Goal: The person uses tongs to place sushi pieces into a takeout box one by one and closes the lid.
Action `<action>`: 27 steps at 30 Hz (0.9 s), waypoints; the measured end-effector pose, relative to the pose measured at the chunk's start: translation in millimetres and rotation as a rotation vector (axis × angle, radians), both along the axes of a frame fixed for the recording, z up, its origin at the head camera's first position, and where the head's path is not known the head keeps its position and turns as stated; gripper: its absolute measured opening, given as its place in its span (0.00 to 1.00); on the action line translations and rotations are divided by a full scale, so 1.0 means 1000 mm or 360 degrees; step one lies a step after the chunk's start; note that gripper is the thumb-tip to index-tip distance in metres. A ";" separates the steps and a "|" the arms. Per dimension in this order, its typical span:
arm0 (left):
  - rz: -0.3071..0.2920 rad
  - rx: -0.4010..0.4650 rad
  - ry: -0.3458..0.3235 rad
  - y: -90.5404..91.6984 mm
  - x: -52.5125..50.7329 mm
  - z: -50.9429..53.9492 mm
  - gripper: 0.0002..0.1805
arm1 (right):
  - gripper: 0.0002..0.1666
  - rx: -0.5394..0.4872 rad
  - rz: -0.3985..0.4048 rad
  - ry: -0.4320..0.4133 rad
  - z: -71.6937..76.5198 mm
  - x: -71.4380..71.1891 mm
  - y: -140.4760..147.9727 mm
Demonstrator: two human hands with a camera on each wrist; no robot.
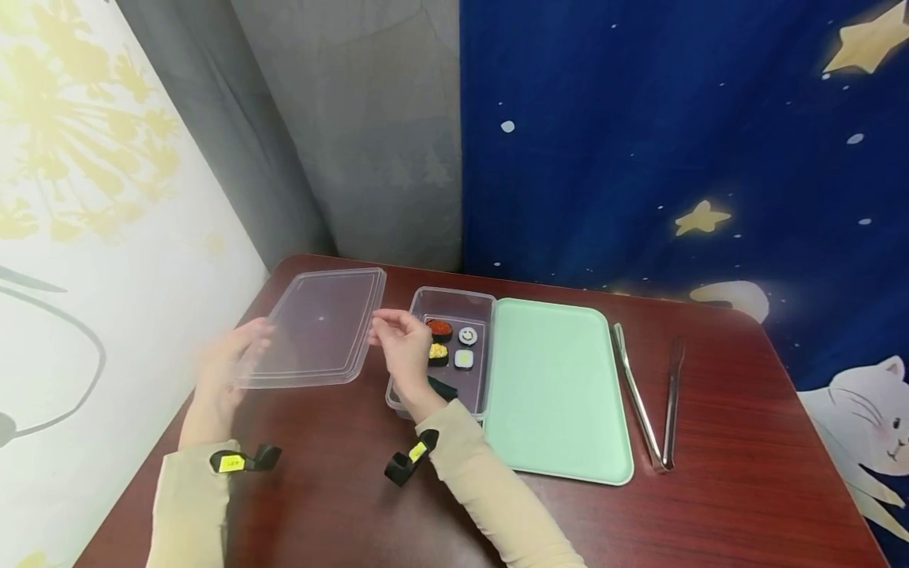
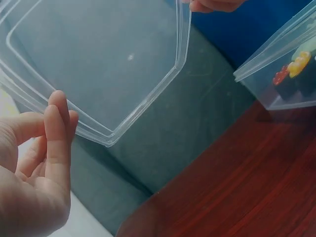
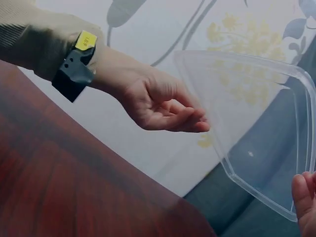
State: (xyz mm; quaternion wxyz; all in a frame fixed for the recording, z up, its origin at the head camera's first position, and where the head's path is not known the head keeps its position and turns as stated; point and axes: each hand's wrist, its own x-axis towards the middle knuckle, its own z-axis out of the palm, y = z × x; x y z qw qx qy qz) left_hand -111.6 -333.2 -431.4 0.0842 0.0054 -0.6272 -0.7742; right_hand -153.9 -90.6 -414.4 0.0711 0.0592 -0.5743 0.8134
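Note:
Both hands hold a clear plastic lid (image 1: pixel 319 327) in the air over the table's left side. My left hand (image 1: pixel 223 367) pinches its left edge between thumb and fingers, also seen in the right wrist view. On the opposite edge, my right hand (image 1: pixel 406 351) pinches the rim with its fingertips. Beside and partly behind the right hand stands the clear plastic container (image 1: pixel 454 298), uncovered. Inside lie several sushi pieces, among them one with red topping (image 1: pixel 439 329), one with yellow topping (image 1: pixel 438 355) and a round roll (image 1: pixel 467 336). The right forearm covers part of the container's near end.
A pale green tray (image 1: pixel 557 386) lies directly right of the container. Metal tongs (image 1: pixel 642 410) rest spread apart to the tray's right. The dark red wooden table (image 1: pixel 738 489) meets a patterned wall on the left and curtains (image 1: pixel 568 158) at the back.

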 end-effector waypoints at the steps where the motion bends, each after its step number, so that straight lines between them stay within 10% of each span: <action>1: -0.0004 -0.0077 -0.0037 0.003 -0.001 0.001 0.10 | 0.07 -0.0008 0.0007 -0.0011 0.001 -0.001 0.005; 2: 0.0027 -0.0329 -0.0005 0.006 -0.003 0.001 0.11 | 0.07 -0.0016 0.0010 -0.0029 0.002 -0.002 0.009; 3: 0.0008 -0.0045 -0.0098 0.009 -0.004 0.004 0.11 | 0.08 -0.0022 0.0013 -0.0044 0.002 -0.003 0.013; 5: 0.0000 -0.0053 -0.0116 0.016 -0.008 0.007 0.11 | 0.08 -0.0032 0.0021 -0.0053 0.003 -0.005 0.022; 6: 0.0019 0.0221 -0.0214 0.021 -0.011 0.010 0.11 | 0.08 -0.0038 0.0022 -0.0051 0.002 -0.007 0.027; 9: 0.0035 0.0390 -0.0257 0.033 -0.018 0.016 0.10 | 0.08 -0.0028 0.0005 -0.0049 0.002 -0.010 0.039; 27: -0.0051 0.0139 -0.0223 0.096 -0.055 0.015 0.07 | 0.09 0.0148 -0.0148 -0.0005 -0.001 -0.020 0.109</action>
